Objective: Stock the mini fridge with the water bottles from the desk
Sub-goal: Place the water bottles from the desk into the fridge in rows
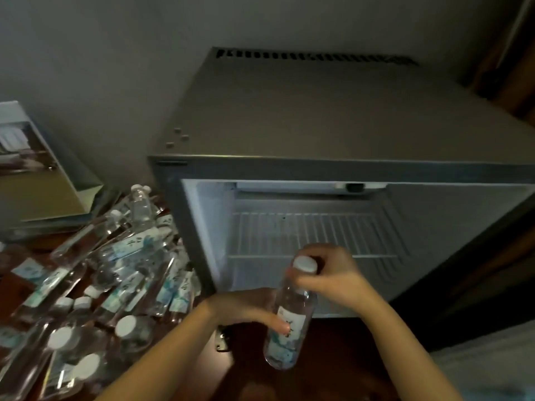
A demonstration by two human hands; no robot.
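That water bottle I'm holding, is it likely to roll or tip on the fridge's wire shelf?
The water bottle seems full, so probably heavy for its size. Round-bodied, it would likely roll if laid down. Tall and narrow, it may wobble upright on the wire shelf.

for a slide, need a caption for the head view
Left hand and right hand hold a water bottle before the open mini fridge, bottle pile on the desk.

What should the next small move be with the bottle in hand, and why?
Probably carry the bottle forward onto the wire shelf: both the left hand and right hand grip it just before the open fridge, and no bottle shows on the shelf.
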